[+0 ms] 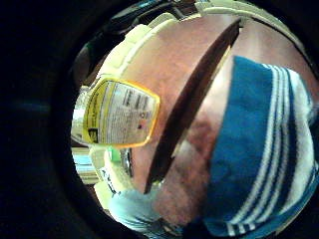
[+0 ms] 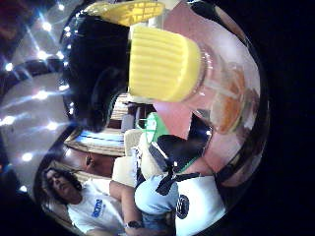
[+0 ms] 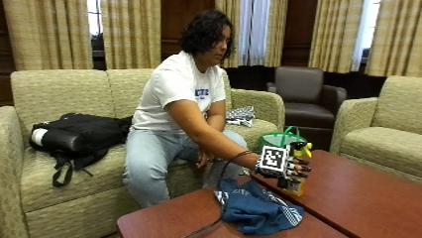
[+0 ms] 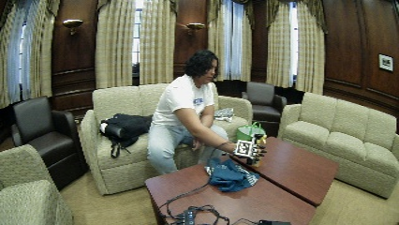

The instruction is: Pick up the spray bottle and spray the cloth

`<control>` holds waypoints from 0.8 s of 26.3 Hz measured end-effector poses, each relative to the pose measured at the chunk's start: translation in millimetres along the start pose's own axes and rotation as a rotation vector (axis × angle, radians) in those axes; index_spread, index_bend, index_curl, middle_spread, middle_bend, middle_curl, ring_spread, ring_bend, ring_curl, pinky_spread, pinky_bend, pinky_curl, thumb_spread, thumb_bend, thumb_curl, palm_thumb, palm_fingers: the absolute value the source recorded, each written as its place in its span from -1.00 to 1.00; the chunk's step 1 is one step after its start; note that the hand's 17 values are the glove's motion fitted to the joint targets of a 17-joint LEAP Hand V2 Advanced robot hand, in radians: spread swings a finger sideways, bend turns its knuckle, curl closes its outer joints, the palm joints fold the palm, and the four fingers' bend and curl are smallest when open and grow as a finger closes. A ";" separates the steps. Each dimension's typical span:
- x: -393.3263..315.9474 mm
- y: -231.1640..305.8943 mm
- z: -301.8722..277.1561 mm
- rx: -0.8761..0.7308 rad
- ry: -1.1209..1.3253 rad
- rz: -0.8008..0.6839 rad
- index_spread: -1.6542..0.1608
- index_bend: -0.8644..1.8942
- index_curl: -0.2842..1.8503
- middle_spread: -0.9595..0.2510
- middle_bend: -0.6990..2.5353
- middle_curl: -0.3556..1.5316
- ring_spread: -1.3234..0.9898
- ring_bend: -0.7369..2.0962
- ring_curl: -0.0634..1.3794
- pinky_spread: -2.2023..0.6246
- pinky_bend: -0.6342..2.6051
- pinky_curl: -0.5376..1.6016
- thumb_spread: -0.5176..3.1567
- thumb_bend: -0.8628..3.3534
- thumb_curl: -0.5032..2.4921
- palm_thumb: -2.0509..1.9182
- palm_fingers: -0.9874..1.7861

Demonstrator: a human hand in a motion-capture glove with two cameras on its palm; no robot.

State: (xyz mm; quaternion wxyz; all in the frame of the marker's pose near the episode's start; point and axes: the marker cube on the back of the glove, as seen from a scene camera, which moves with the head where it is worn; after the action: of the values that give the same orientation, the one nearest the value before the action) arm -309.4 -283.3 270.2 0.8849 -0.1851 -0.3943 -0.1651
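In the outside view my gloved right hand (image 3: 290, 166) grips an upright spray bottle (image 3: 298, 186) with a yellow top, over the far table (image 3: 369, 198) beside the gap between the two tables. I cannot tell whether its base touches the wood. A crumpled blue cloth (image 3: 258, 208) with white stripes lies on the near table, just beside the hand. The little finger side palm view shows the bottle's yellow-edged label (image 1: 119, 113) close by and the cloth (image 1: 259, 154) on the wood. The thumb side palm view is filled by the ribbed yellow cap (image 2: 162, 64).
A green bag (image 3: 280, 138) stands behind the hand at the sofa's edge. A dark gap (image 1: 192, 102) separates the two wooden tables. Cables (image 4: 193, 213) lie on the near table's front. A black backpack (image 3: 79, 134) rests on the sofa.
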 end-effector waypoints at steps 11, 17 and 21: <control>0.6 50.4 -34.5 0.038 0.275 0.017 0.38 -0.28 -0.44 0.27 -0.46 -0.23 -0.04 -0.25 -0.42 0.65 -0.42 -0.20 -0.21 -0.61 -0.39 0.30 -0.02; -11.2 85.8 -55.7 0.030 0.341 -0.007 0.38 -0.26 -0.45 0.26 -0.45 -0.24 -0.05 -0.26 -0.43 0.65 -0.43 -0.20 -0.21 -0.61 -0.41 0.30 -0.03; -18.6 111.0 -60.2 -0.003 0.443 -0.043 0.38 -0.26 -0.45 0.25 -0.45 -0.24 -0.05 -0.26 -0.44 0.65 -0.44 -0.20 -0.20 -0.61 -0.42 0.29 -0.02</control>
State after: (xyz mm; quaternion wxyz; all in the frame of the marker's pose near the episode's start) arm -234.3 -210.8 196.8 0.9459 -0.1372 -0.1937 -0.2213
